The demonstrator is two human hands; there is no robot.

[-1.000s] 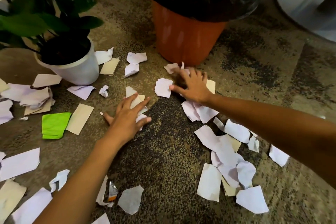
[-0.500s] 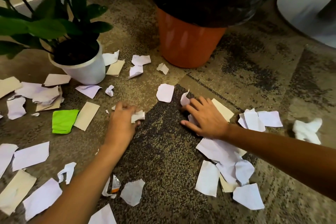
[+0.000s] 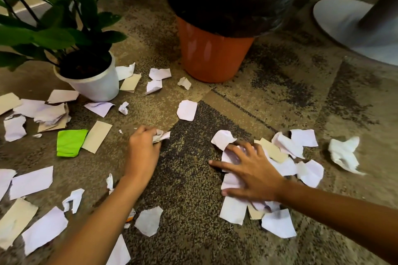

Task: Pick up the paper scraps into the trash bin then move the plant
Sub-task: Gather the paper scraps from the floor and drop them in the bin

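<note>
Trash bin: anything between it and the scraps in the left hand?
Nothing upright. Between the left hand, which grips crumpled scraps, and the trash bin lies only carpet with a flat white scrap. The plant stands off to the left.

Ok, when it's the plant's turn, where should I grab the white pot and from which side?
Probably the wall of the white pot just under its rim, coming in low from the near right. That side is bare, while the leaves spread above and leftward. The pot narrows downward, so a hold under the rim should not slip.
</note>
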